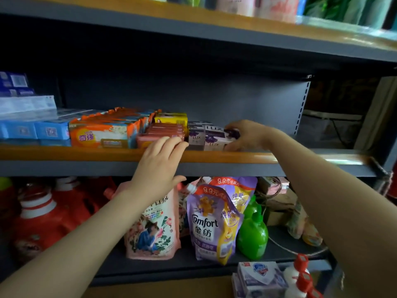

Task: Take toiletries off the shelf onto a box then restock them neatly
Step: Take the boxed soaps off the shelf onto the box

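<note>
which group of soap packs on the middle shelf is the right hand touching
The purple Lux boxes, the rightmost group. The right hand rests on their right end; the pink and orange packs sit further left.

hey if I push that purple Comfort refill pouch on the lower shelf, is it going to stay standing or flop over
The purple Comfort pouch looks soft-sided and already leans, so a push up high would probably tip or buckle it. It looks full, so likely heavy for its size. The green bottle close on its right may catch it, though whether they touch is unclear.
</note>
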### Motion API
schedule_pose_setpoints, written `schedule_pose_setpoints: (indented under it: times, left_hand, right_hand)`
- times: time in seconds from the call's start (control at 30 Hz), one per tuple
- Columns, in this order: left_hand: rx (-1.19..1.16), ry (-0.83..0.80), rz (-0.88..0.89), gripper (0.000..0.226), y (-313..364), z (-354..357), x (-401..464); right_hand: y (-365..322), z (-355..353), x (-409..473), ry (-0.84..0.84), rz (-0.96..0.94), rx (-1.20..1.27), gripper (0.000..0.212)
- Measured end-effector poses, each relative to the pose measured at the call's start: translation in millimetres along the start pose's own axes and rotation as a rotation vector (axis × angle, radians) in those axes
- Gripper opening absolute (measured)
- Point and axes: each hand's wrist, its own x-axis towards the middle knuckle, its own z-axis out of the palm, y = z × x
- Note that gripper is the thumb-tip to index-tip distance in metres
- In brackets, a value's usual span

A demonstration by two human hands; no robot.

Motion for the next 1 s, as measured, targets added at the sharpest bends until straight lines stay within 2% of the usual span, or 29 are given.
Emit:
schedule_pose_setpoints:
  times: [0.07, 0.13, 0.2, 0.3, 0.37, 0.47, 0.53, 0.6, 0.67, 0.77, 0.9, 1.0]
  left_hand:
    - [0.015, -0.028, -0.012, 0.085, 1, -2, 0]
    - [0.019, -0.069, -0.014, 0.082, 7, -7, 0]
    - [-0.142, -0.099, -0.112, 0.080, 15, -18, 1]
    - [-0.723, -0.027, -0.329, 0.079, 41, -47, -1]
    - [-0.954, 0.039, -0.381, 0.066, 56, -60, -4]
    - [-0.946, 0.032, -0.482, 0.043, 64, -68, -4]
    - [-0.935, -0.021, -0.601, 0.036, 59, -63, -5]
    - [-1.103, -0.096, -0.772, 0.040, 55, -59, -9]
    - [-1.224, -0.159, -0.875, 0.031, 55, -57, -13]
    - [-1.292, -0.240, -0.902, 0.021, 60, -52, -18]
    - [-1.442, -0.309, -0.985, 0.020, 63, -42, -27]
    - [-1.589, -0.288, -0.940, 0.017, 66, -30, -40]
  right_hand:
    - [1, 6, -6, 0.286, -0.117, -0.013, 0.074]
    - [-1, 12, -24, 0.525, -0.245, 0.089, 0.076]
    - [-6, 20, -49, 0.623, -0.349, 0.218, 0.073]
    - [-14, 42, -79, 0.558, -0.383, 0.420, 0.073]
    - [-16, 60, -87, 0.494, -0.370, 0.508, 0.075]
    - [-16, 79, -91, 0.429, -0.366, 0.562, 0.077]
    - [-16, 86, -94, 0.412, -0.363, 0.548, 0.080]
    - [-15, 88, -100, 0.379, -0.339, 0.605, 0.082]
    - [-13, 89, -107, 0.334, -0.302, 0.685, 0.080]
    - [-8, 90, -114, 0.267, -0.256, 0.747, 0.080]
    - [3, 98, -117, 0.170, -0.193, 0.873, 0.094]
    - [12, 106, -122, 0.049, -0.226, 1.022, 0.080]
